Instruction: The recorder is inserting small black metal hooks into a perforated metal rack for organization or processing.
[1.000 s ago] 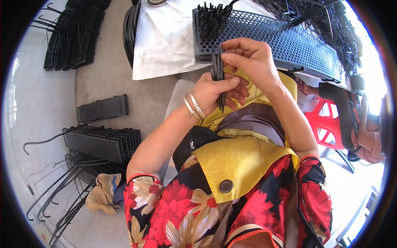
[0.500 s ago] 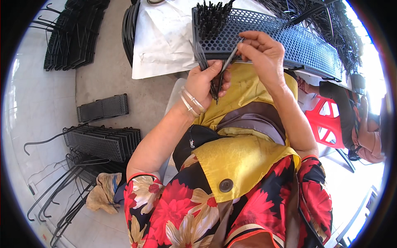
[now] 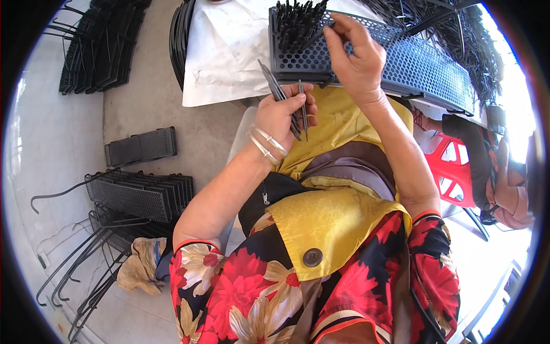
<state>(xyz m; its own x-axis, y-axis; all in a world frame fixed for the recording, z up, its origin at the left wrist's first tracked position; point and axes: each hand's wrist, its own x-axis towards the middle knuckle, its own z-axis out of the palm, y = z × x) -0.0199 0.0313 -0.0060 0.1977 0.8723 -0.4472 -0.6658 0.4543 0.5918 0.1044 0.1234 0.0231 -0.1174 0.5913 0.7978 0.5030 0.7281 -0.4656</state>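
My left hand (image 3: 282,114) is closed round a few thin black strips (image 3: 270,78). One of them stands apart between thumb and fingers, and the rest lean together. Above the near part of a black perforated panel (image 3: 412,66), my right hand (image 3: 360,60) pinches a dark strip by its thumb and forefinger; much of that strip is hidden. Just left of those fingers, a dense tuft of black strips (image 3: 298,28) stands upright in the panel's holes. My left hand is below the panel's near left corner, over the yellow apron (image 3: 338,129).
A white sheet (image 3: 223,63) covers the table under the panel. Loose black strips (image 3: 481,57) pile up at the far right. On the left stand stacked perforated panels (image 3: 137,195) with long hooked rods (image 3: 74,258). A person sits by a red stool (image 3: 452,172) at right.
My right hand has moved up and away from my left hand, carrying a strip to the tuft on the panel. The strips in my left hand have shifted a little.
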